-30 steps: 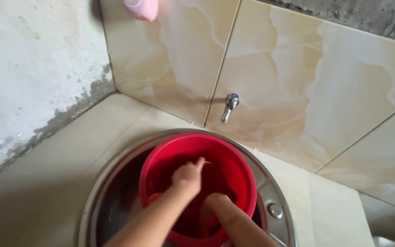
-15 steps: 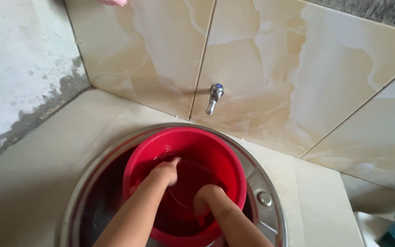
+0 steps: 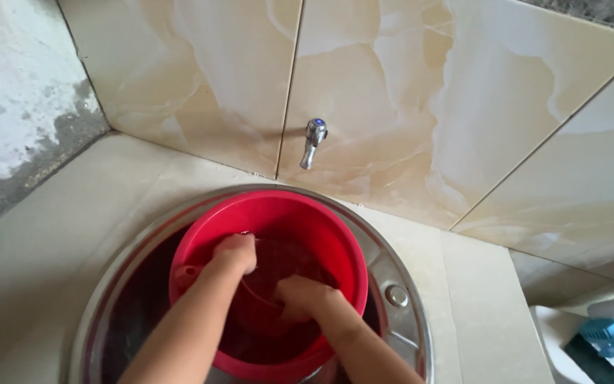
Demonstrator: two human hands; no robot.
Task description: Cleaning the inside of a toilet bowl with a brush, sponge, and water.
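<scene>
Both hands—left hand [image 3: 236, 252], right hand [image 3: 300, 295]—are fisted inside the red bucket [image 3: 335, 242]; probably wet, slippery plastic—grip its rim.

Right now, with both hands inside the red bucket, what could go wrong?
1. The red bucket sits inside the round metal basin, not on a flat floor; pressing on one side may tip it and spill the dark water.
2. The left hand and right hand are closed in the water, so what they hold is hidden.
3. The wall tap stands close above the bucket; rising hands may hit it.
</scene>
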